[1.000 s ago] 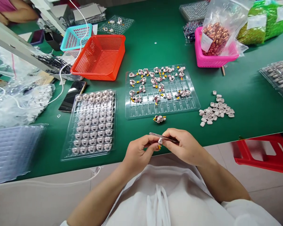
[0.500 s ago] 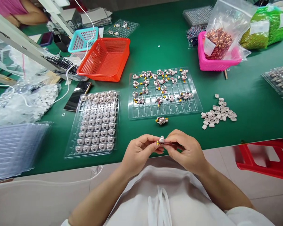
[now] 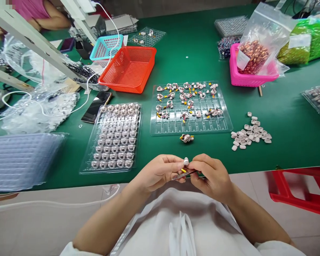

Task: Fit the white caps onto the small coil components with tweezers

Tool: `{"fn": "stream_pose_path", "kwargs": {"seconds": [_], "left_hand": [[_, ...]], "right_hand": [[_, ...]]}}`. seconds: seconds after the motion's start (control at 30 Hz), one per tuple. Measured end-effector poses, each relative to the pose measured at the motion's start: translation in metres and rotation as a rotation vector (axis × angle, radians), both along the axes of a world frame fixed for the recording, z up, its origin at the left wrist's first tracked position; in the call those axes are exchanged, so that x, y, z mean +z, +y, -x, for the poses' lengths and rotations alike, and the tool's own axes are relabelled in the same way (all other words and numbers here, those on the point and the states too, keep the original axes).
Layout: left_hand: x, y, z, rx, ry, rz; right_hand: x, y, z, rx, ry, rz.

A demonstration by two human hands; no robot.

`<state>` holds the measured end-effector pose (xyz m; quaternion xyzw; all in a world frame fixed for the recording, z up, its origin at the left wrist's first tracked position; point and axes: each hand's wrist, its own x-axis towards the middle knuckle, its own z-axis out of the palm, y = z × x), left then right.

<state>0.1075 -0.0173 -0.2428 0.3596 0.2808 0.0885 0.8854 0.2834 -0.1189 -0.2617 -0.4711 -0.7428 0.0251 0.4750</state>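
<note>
My left hand is pinching a small, glossy, pale rounded part; my right hand is gripping a slim metal tool.
At the clear plastic tray's six o'clock, it's seeming light, hard, slippery; I'm favouring its sides, sparing the likely fragile yellow tab.

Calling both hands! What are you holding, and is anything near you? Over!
Left hand: pinching small white part. Right hand: holding metal tweezers. Just ahead: wired parts cluster, then clear tray. Over.

Glossy, clear plastic is seen in the parts tray at twelve o'clock; matt, perforated plastic in the red basket at eleven; smooth green is shown by the bench.
</note>
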Motion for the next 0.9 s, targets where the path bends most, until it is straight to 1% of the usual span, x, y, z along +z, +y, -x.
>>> {"fn": "stream_pose_path", "kwargs": {"seconds": [0.2, 0.27, 0.33, 0.4, 0.47, 0.57, 0.63, 0.7, 0.8, 0.9], "left_hand": [[0.001, 0.002, 0.000, 0.005, 0.018, -0.015], [0.000, 0.001, -0.002, 0.010, 0.010, -0.003], [0.000, 0.001, -0.004, 0.005, -0.015, -0.010], [0.000, 0.000, -0.005, 0.000, -0.043, -0.048], [0.002, -0.002, -0.005, 0.018, -0.060, -0.092], [0.006, -0.005, -0.005, 0.088, -0.069, -0.136], [0.008, -0.007, -0.005, 0.146, -0.056, -0.170], [0.007, -0.009, -0.005, 0.199, -0.032, -0.223], [0.006, -0.012, -0.005, 0.270, 0.004, -0.313], [0.006, -0.016, -0.006, 0.355, 0.044, -0.379]], "right_hand": [[0.007, 0.001, -0.012, 0.078, -0.231, -0.062], [0.009, 0.002, -0.016, 0.107, -0.246, -0.070], [0.009, 0.002, -0.017, 0.145, -0.211, -0.054], [0.006, 0.001, -0.017, 0.202, -0.084, 0.003], [0.002, -0.003, -0.015, 0.234, 0.128, 0.090], [-0.005, -0.010, -0.012, 0.162, 0.460, 0.180], [-0.008, -0.013, -0.011, 0.084, 0.595, 0.189], [-0.011, -0.013, -0.012, 0.021, 0.653, 0.183], [-0.013, -0.013, -0.016, -0.054, 0.682, 0.168], [-0.012, -0.013, -0.019, -0.014, 0.759, 0.143]]}}
